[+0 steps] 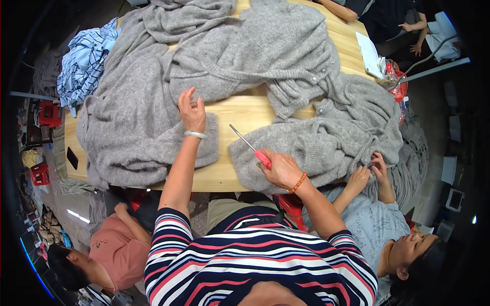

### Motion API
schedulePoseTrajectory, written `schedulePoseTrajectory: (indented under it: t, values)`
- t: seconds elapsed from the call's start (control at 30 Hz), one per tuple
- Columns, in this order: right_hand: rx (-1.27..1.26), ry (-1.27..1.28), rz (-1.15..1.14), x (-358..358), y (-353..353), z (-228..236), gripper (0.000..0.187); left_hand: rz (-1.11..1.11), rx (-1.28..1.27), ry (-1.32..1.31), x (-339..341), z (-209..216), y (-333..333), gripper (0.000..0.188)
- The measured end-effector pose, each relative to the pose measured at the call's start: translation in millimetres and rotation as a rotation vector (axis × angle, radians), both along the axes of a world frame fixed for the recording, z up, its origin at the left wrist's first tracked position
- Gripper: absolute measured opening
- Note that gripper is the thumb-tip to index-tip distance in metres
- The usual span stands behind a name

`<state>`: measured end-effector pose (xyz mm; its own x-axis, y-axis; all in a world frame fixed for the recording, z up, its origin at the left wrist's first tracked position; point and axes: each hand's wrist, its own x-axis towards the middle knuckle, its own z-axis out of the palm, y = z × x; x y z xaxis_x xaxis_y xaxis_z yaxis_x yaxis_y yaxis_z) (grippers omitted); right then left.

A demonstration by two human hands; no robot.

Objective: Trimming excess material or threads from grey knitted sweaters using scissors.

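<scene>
Grey knit cardigans (130, 112) lie in loose heaps over much of the wooden table. My left hand (192, 112), with a pale bangle at the wrist, is over the edge of the middle grey knit. Its fingers are slightly bent and apart, and nothing shows in them. In my right hand (282, 170), closed around its handle, is a pink-handled tool (244, 137) with a long thin metal shaft. The shaft points up and left over bare wood; its exact kind cannot be made out. Beneath that hand lies another grey cardigan (301, 148) with ribbed edges.
A blue striped cloth (87, 61) is heaped at the far left, and a black phone (72, 158) lies at the left edge. White papers (370, 56) rest at the far right. A co-worker's hands (367, 173) touch grey knit on the right; another person (117, 250) sits left.
</scene>
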<state>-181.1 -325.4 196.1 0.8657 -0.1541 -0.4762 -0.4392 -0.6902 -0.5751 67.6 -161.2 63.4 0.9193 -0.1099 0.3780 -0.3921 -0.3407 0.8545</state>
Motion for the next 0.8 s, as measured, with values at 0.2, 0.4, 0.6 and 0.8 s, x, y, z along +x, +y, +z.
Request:
schedulePoseTrajectory:
  t: [0.2,0.4,0.6,0.8]
  values:
    - [0.017,-0.119,-0.032,-4.8,-1.9,3.4,0.024,0.052,0.582,-0.329,102.7,16.8,-31.5,0.069]
    - [-0.004,-0.054,-0.094,-8.0,-4.1,-2.4,0.032,-0.016,0.895,-0.337,184.2,-14.2,-48.0,0.082]
    - [0.041,-0.005,-0.164,15.2,-4.8,9.8,0.029,-0.450,0.728,-0.295,171.5,-19.3,-19.3,0.029]
    - [0.080,0.011,-0.038,52.9,11.0,15.5,0.027,-0.588,0.234,0.171,61.0,-16.7,18.0,0.027]
